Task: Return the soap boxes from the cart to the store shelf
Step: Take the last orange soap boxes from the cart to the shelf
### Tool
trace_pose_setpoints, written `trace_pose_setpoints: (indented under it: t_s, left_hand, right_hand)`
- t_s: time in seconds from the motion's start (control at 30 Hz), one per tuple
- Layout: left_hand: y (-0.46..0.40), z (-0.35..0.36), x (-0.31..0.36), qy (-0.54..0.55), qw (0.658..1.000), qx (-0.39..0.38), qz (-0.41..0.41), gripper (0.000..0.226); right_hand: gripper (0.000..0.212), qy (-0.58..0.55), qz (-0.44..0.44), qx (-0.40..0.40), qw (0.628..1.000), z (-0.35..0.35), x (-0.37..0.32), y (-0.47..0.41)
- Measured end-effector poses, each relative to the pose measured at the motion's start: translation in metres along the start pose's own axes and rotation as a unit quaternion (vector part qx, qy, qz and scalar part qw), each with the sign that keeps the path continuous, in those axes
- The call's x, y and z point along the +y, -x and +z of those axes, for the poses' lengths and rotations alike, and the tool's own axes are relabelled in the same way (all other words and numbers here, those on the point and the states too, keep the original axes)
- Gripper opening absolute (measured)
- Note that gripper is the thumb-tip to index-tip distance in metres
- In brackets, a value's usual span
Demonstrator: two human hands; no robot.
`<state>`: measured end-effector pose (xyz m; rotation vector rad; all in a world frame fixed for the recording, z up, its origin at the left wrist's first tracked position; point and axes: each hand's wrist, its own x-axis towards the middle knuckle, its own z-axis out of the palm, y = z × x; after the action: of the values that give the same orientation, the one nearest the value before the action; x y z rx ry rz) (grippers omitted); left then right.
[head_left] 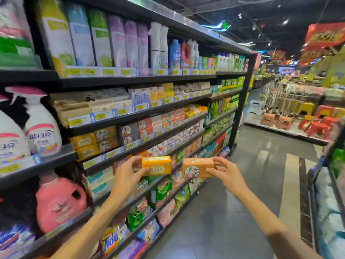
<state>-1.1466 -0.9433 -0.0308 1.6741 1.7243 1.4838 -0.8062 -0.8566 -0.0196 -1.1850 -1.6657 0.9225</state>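
Carrying: two soap boxes held up in the aisle, facing the shelf (141,116), neither shelved yet.
Left hand (128,172): pinches the yellow box (156,164) by its left end.
Right hand (226,171): grips the brown box (197,167) by its right end.
Next: probably match each box to its row; yellow and brown stacks sit near the shelf's left end, above the hands.

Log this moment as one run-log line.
left hand: holds yellow soap box | right hand: holds brown soap box | both boxes in front of shelf, unplaced
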Motion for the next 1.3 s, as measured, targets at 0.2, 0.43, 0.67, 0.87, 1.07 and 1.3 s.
trace_pose_setpoints:
  t_s: [0.2,0.43,0.67,0.87,1.07,1.3]
  left_hand:
    - [-0.044,-0.026,-0.036,-0.04,0.994,0.092,-0.051,0.032]
    - [-0.074,-0.06,-0.081,-0.121,0.959,0.232,-0.111,0.038]
    - [-0.097,-0.067,-0.101,-0.142,0.922,0.326,-0.153,0.033]
    - [-0.105,-0.057,-0.121,-0.158,0.882,0.402,-0.187,0.032]
    - [-0.12,-0.053,-0.139,-0.209,0.853,0.434,-0.199,0.038]
    - [-0.134,-0.049,-0.151,-0.296,0.824,0.419,-0.242,0.034]
  right_hand:
    - [0.039,-0.018,-0.033,-0.089,0.995,0.066,0.01,-0.108]
    - [0.038,-0.066,-0.082,-0.217,0.97,0.157,0.012,-0.209]
    - [0.041,-0.08,-0.117,-0.309,0.94,0.224,0.008,-0.289]
    - [0.043,-0.09,-0.138,-0.355,0.92,0.26,0.002,-0.316]
    - [0.043,-0.091,-0.146,-0.362,0.916,0.285,-0.004,-0.325]
    - [0.054,-0.086,-0.139,-0.356,0.92,0.305,-0.001,-0.32]
